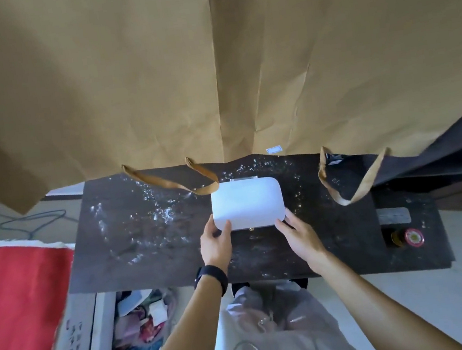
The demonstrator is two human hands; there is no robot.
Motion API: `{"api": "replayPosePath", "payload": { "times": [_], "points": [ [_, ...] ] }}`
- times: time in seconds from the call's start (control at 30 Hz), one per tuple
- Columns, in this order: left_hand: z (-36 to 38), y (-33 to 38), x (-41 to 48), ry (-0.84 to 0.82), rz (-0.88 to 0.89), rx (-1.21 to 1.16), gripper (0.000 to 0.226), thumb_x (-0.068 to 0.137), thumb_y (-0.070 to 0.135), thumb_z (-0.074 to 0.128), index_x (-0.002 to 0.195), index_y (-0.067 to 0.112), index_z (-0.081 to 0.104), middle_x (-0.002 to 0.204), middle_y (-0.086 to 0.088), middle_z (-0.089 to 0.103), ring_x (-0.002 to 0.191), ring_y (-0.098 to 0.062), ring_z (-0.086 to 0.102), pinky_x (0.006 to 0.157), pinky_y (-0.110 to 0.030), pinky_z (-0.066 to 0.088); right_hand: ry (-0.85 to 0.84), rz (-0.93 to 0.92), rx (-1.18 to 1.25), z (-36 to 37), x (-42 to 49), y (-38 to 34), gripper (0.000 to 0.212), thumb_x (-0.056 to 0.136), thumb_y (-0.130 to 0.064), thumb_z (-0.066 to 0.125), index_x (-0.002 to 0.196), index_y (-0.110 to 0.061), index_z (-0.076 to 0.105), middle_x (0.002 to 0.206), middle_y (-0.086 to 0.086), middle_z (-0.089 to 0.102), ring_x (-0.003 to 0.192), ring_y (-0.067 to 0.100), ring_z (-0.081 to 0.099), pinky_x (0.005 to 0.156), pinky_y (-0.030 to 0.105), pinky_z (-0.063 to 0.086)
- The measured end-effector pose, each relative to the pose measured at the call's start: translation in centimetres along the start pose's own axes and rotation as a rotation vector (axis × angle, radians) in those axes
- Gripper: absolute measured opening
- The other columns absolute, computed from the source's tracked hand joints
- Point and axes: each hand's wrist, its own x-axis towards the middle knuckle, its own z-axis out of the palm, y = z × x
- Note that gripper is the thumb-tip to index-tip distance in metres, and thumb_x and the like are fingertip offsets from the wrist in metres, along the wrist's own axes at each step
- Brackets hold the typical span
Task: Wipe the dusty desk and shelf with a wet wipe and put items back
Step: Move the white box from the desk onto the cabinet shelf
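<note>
A white rounded box (247, 203) sits near the middle of the dark desk (152, 254), which is speckled with white dust. My left hand (216, 240) grips the box's near left corner, thumb on top. My right hand (297, 230) holds the near right corner with its fingers against the side. Whether the box rests on the desk or is lifted slightly is unclear. No wet wipe is visible.
Large brown paper bags (208, 65) with ribbon handles (350, 184) hang over the desk's back edge. A small bottle with a red cap (407, 237) lies at the desk's right end. A red cloth (14, 309) and an open box of clutter (143, 320) lie lower left.
</note>
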Motion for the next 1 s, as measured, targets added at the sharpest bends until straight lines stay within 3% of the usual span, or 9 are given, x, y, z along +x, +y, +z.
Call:
{"api": "replayPosePath", "payload": {
  "times": [0.07,0.17,0.27,0.43,0.6,0.77,0.87,0.93,1.0],
  "points": [
    [0.2,0.1,-0.9,-0.001,-0.043,-0.110,0.043,0.094,0.036,0.063,0.132,0.027,0.047,0.116,0.002,0.066,0.104,-0.012,0.062,0.082,-0.026,0.048,0.001,0.012,0.031,-0.1,-0.4,0.7,0.054,0.096,-0.049,0.054,0.147,-0.035,0.044,0.149,-0.014,0.047,0.139,0.012,0.042,0.114,0.035,0.035],
    [0.4,0.5,-2.2,-0.024,-0.071,-0.204,0.041,0.094,0.033,0.065,0.123,0.022,0.038,0.108,-0.004,0.066,0.086,-0.015,0.063,0.069,-0.027,0.049,0.012,0.029,0.081,-0.4,-1.5,1.8,0.052,0.095,-0.049,0.057,0.144,-0.033,0.050,0.146,-0.013,0.052,0.136,0.011,0.047,0.113,0.036,0.037],
    [0.7,1.0,-3.7,-0.111,-0.094,-0.254,0.044,0.092,0.027,0.068,0.124,0.027,0.037,0.101,-0.013,0.068,0.078,-0.023,0.065,0.069,-0.036,0.053,0.048,0.112,0.287,-1.3,-2.8,2.2,0.055,0.097,-0.045,0.058,0.148,-0.030,0.043,0.148,-0.005,0.050,0.130,0.020,0.053,0.110,0.044,0.043],
    [3.0,1.7,-7.1,-0.357,-0.170,-0.288,0.043,0.093,0.022,0.068,0.125,0.043,0.049,0.088,-0.004,0.077,0.093,-0.036,0.069,0.091,-0.048,0.055,0.056,0.193,0.590,-4.6,-5.8,3.9,0.065,0.092,-0.045,0.064,0.147,-0.036,0.032,0.141,0.004,0.055,0.109,0.021,0.068,0.091,0.034,0.055],
    [10.0,3.3,-10.6,-0.541,-0.160,-0.188,0.042,0.092,0.021,0.069,0.123,0.044,0.051,0.085,-0.009,0.075,0.081,-0.027,0.067,0.081,-0.043,0.056,0.240,0.110,0.870,-11.0,-9.2,7.1,0.067,0.083,-0.037,0.074,0.142,-0.036,0.041,0.133,0.008,0.060,0.108,0.023,0.070,0.099,0.039,0.053],
    [17.5,5.3,-13.3,-0.676,-0.004,0.091,0.048,0.089,0.034,0.073,0.127,0.041,0.046,0.098,-0.007,0.075,0.083,-0.022,0.071,0.077,-0.038,0.054,0.425,0.058,0.923,-18.3,-10.5,11.0,0.045,0.096,-0.021,0.064,0.137,-0.024,0.046,0.126,0.008,0.062,0.105,0.024,0.068,0.087,0.038,0.060],
    [21.9,7.6,-14.9,-0.623,0.148,0.291,0.044,0.090,0.040,0.069,0.130,0.032,0.052,0.112,0.004,0.070,0.094,-0.020,0.070,0.080,-0.037,0.055,0.450,0.033,0.999,-23.3,-10.0,13.2,0.063,0.088,-0.022,0.071,0.144,-0.015,0.042,0.127,0.013,0.056,0.104,0.029,0.066,0.083,0.036,0.061],
    [24.5,9.7,-15.9,-0.508,0.276,0.327,0.046,0.092,0.039,0.066,0.134,0.029,0.052,0.124,0.010,0.062,0.106,-0.009,0.063,0.090,-0.032,0.052,0.470,0.025,1.038,-26.3,-9.2,14.5,0.071,0.082,-0.022,0.074,0.146,-0.010,0.043,0.131,0.015,0.048,0.113,0.031,0.061,0.082,0.019,0.057],
    [26.9,11.8,-16.9,-0.425,0.425,0.287,0.055,0.091,0.039,0.065,0.142,0.029,0.045,0.139,0.010,0.053,0.123,-0.007,0.052,0.103,-0.032,0.044,0.415,0.091,1.351,-29.9,-7.3,14.8,0.059,0.091,-0.014,0.068,0.145,-0.009,0.045,0.137,0.015,0.038,0.122,0.027,0.055,0.087,0.009,0.049]
  ]
}}
